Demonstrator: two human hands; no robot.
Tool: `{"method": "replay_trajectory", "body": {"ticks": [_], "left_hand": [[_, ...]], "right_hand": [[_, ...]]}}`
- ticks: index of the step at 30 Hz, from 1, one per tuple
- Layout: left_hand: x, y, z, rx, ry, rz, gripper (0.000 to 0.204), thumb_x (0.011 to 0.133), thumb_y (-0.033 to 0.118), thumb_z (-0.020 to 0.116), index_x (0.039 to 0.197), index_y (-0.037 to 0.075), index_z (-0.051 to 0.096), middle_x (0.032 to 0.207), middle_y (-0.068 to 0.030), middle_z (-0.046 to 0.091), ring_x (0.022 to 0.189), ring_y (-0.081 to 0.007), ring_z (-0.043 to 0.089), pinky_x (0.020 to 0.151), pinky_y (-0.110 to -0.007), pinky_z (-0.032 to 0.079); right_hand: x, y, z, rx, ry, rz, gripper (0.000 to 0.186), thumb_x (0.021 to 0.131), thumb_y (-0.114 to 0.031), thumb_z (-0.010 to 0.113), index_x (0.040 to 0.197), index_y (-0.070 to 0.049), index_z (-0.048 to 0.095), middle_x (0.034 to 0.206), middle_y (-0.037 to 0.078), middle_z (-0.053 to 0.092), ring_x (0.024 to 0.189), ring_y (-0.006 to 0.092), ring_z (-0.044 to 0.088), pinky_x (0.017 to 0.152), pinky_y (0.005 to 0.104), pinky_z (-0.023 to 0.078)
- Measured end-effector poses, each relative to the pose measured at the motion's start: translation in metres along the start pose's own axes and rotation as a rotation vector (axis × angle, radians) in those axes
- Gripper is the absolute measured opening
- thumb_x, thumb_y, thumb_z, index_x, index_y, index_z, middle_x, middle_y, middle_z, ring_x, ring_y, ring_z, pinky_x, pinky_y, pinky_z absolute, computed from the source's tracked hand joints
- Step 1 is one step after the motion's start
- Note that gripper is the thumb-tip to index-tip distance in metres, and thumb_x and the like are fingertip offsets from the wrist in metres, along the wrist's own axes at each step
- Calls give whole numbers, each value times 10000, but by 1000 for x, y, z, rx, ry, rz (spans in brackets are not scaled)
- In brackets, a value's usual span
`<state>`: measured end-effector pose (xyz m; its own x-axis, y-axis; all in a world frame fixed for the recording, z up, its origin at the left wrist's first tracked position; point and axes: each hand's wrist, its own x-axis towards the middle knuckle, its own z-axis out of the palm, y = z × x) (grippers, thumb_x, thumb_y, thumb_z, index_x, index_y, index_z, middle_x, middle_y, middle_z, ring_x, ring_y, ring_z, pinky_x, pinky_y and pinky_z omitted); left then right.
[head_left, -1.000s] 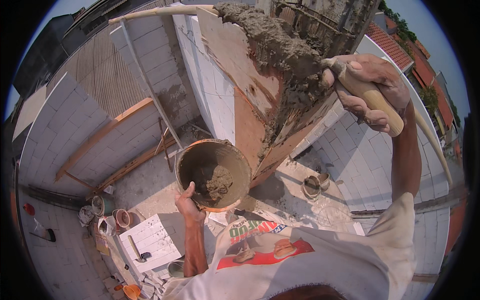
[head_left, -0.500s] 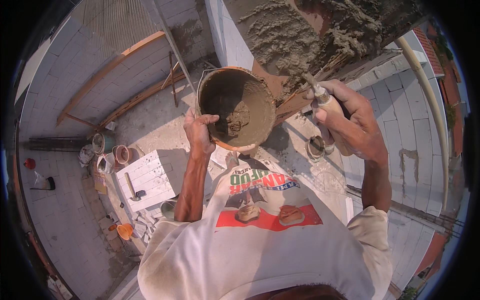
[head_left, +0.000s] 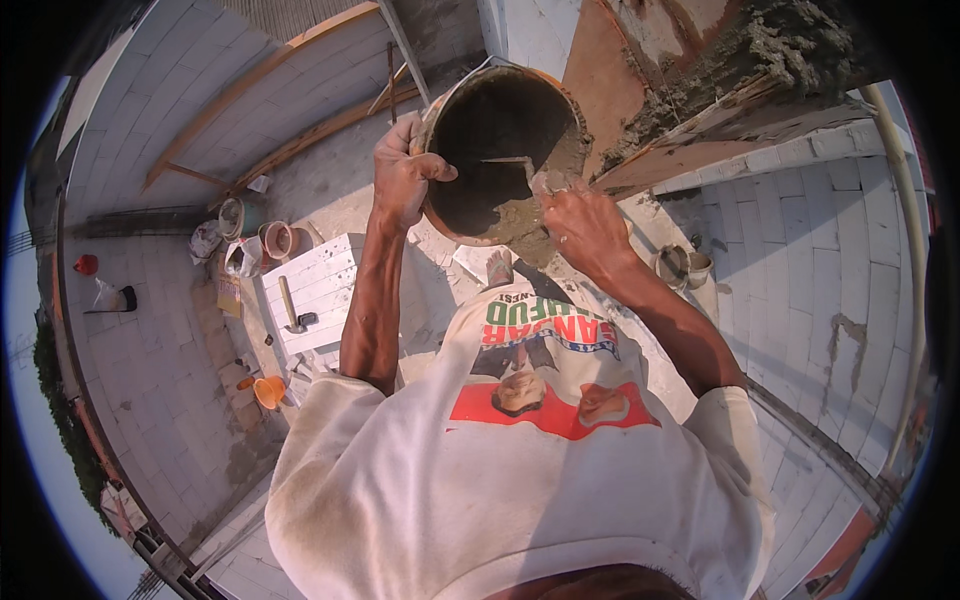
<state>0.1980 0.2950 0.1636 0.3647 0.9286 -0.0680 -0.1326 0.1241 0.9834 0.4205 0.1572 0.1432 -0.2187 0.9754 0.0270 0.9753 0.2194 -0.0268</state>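
My left hand (head_left: pixel 408 175) is closed on the rim of a mortar-smeared bucket (head_left: pixel 470 125), its thumb over the edge. The bucket hangs in front of my chest, tilted, its mouth toward me. Wet grey mortar (head_left: pixel 520 218) coats its lower right inside. In my right hand (head_left: pixel 583 220) is a trowel (head_left: pixel 530 172), held by the handle at the bucket's right rim. Its metal neck and thin blade edge reach into the bucket; the handle is mostly hidden in my fist. Beyond, at the upper right, a brown board (head_left: pixel 610 80) lies beside rough wet mortar (head_left: pixel 790 50).
Below left, a hammer (head_left: pixel 290 305) rests on white blocks (head_left: pixel 325 285). Several buckets (head_left: pixel 278 240) and an orange container (head_left: pixel 268 390) stand near the left block wall (head_left: pixel 150 330). Two small pails (head_left: pixel 673 265) sit at right. A wooden beam (head_left: pixel 310 125) slants at upper left.
My right hand has moved the trowel from the mortared board leftward into the bucket. My left hand has lifted the bucket somewhat and tilted it. The view has shifted slightly.
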Motion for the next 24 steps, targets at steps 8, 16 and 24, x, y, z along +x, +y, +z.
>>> {"method": "replay_trajectory", "body": {"ticks": [8, 16, 24], "left_hand": [[-3, -14, -2, -28, 64, 33, 337, 594, -176, 648, 827, 55, 572, 801, 3, 623, 663, -97, 561, 649, -249, 513], [-14, -10, 14, 40, 167, 145, 280, 637, -133, 667, 850, 38, 607, 777, 25, 609, 664, -68, 543, 638, -228, 489], [-29, -39, -10, 184, 44, 327, 325, 666, -69, 696, 990, -34, 697, 836, -1, 682, 712, -53, 560, 679, -205, 474]], "right_hand": [[11, 5, -9, -29, 24, 116, 376, 834, -65, 664, 1198, 28, 674, 878, 192, 733, 890, 371, 737, 691, 462, 617], [27, 11, -10, -64, -13, 221, 205, 859, -122, 670, 1033, -27, 723, 887, 174, 747, 930, 312, 764, 670, 422, 615], [31, 40, -22, 369, -219, 208, 237, 825, -89, 656, 1003, 63, 694, 949, 267, 730, 892, 367, 754, 764, 474, 590]]}}
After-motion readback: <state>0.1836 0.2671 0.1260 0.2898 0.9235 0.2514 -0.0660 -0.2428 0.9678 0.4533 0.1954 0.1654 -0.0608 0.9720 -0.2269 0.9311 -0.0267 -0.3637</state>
